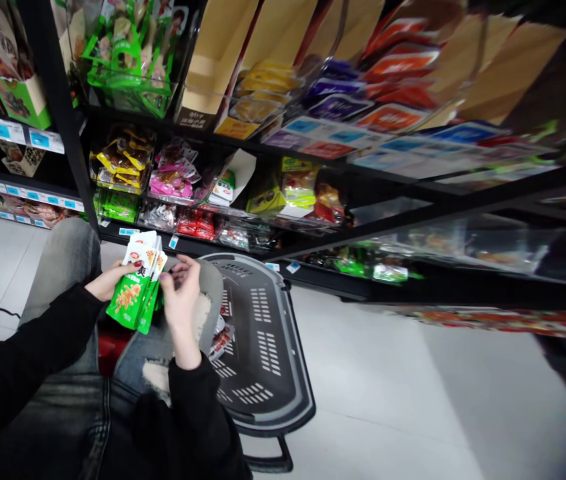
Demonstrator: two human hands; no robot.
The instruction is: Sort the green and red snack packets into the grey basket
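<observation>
Green-and-white packets [127,297] gripped by left hand [106,283] | right hand [183,288] positioned at their 3 o'clock, fingers curled, grip cannot be told | basket [249,323] seen at 4 o'clock

I counted one left hand [109,279], one right hand [181,287], at least two green-and-white packets [129,297], one basket [247,333].

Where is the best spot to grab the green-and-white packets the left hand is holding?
Probably pinch the packets flat by their right edge, coming from the right. They look thin and slightly fanned there, while the left hand covers the opposite edge. The right hand is beside that edge.
</observation>
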